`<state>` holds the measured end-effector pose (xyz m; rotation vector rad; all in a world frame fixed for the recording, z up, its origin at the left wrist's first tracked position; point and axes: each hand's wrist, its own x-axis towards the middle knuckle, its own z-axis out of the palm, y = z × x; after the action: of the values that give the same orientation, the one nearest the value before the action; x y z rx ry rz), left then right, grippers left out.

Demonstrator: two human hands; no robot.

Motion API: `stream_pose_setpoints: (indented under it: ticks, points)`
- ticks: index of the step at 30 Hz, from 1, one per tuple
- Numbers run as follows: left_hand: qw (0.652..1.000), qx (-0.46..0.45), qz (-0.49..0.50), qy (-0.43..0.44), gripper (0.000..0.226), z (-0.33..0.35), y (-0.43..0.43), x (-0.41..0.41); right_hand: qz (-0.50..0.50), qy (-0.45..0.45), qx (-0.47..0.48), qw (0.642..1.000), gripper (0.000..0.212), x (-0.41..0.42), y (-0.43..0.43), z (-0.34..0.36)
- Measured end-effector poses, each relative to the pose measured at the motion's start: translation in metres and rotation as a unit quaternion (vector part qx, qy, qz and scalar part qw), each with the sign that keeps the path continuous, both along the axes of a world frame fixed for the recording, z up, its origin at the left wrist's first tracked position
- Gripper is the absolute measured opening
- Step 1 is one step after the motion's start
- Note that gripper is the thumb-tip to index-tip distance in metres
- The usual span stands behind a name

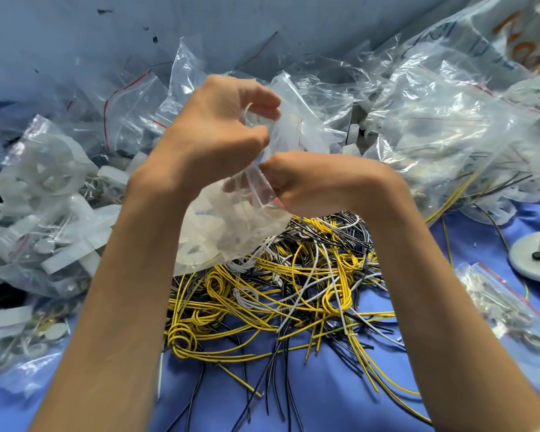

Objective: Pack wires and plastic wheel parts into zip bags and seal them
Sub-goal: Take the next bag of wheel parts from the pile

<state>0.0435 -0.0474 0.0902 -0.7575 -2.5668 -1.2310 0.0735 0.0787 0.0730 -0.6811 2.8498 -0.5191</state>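
The left hand (219, 120) is raised, its fingers curled over and the thumb meeting them on the upper film of a clear zip bag (247, 226). Something thin and white loops between those fingers; I cannot tell whether it is a wire or a fold of plastic. Just below and touching the same film, the right hand (309, 182) is bunched into a tight curl, pinching the bag near its red zip line. The bag hangs between the two hands above the table, with pale wheel parts (200, 244) sagging in its bottom.

I judge the film thin, limp and slippery: it crumples wherever it is squeezed, so the sound place to hold is the stiffer zip strip at the mouth, one pinch at each end. The wheel parts look light and rigid, unlikely to break, though their edges could snag the film.

Beneath the bag lies a tangle of yellow, white and black wires (278, 294) on the blue cloth (325, 400). They look springy and apt to hook one another, best lifted by a coiled bundle. Filled bags (44, 198) heap at the left and loose clear bags (434, 135) at the right, near a grey disc (536, 260).
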Motion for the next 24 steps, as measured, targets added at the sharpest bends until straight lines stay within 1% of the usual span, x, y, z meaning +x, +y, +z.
stream_pose_setpoints:
  ticks: [1, 3, 6, 9, 11, 13, 18, 19, 21, 22, 24]
  points:
    - [1.000, 0.000, 0.000, 0.007, 0.043, 0.001, 0.000, 0.001, 0.007, 0.002, 0.020, 1.000, 0.037, -0.001, -0.003, -0.002]
    - [1.000, -0.003, 0.001, 0.011, 0.042, 0.002, -0.001, 0.001, 0.012, 0.011, 0.049, 0.999, 0.041, -0.003, -0.008, -0.004]
    - [1.000, -0.012, 0.011, -0.002, 0.042, -0.001, -0.001, -0.001, -0.014, 0.032, 0.015, 0.999, 0.038, -0.003, -0.009, -0.004]
    - [1.000, -0.018, 0.010, -0.015, 0.043, -0.002, -0.002, -0.003, -0.045, 0.057, 0.007, 0.997, 0.032, -0.006, -0.006, -0.007]
    - [1.000, -0.021, 0.008, -0.016, 0.043, -0.002, -0.002, -0.003, -0.059, 0.054, 0.022, 0.997, 0.029, -0.006, -0.005, -0.008]
    - [1.000, -0.026, 0.002, -0.016, 0.042, -0.002, 0.000, -0.001, -0.063, 0.045, 0.061, 0.995, 0.029, -0.006, -0.005, -0.009]
    - [0.999, -0.044, -0.005, -0.012, 0.042, -0.001, 0.004, 0.003, -0.021, 0.003, 0.101, 0.995, 0.038, -0.007, -0.010, -0.014]
    - [0.999, -0.045, -0.003, -0.010, 0.041, -0.001, 0.004, 0.003, -0.008, -0.006, 0.102, 0.995, 0.039, -0.007, -0.009, -0.014]
    - [0.999, -0.041, 0.007, -0.005, 0.040, 0.000, 0.003, 0.003, 0.009, -0.029, 0.060, 0.998, 0.036, -0.005, -0.008, -0.010]
    - [0.999, -0.036, 0.012, -0.003, 0.039, 0.000, 0.002, 0.003, 0.013, -0.036, 0.037, 0.999, 0.032, -0.005, -0.008, -0.008]
    - [0.999, -0.036, 0.016, -0.008, 0.040, -0.001, 0.000, 0.001, 0.012, -0.036, 0.029, 0.999, 0.025, -0.004, -0.007, -0.006]
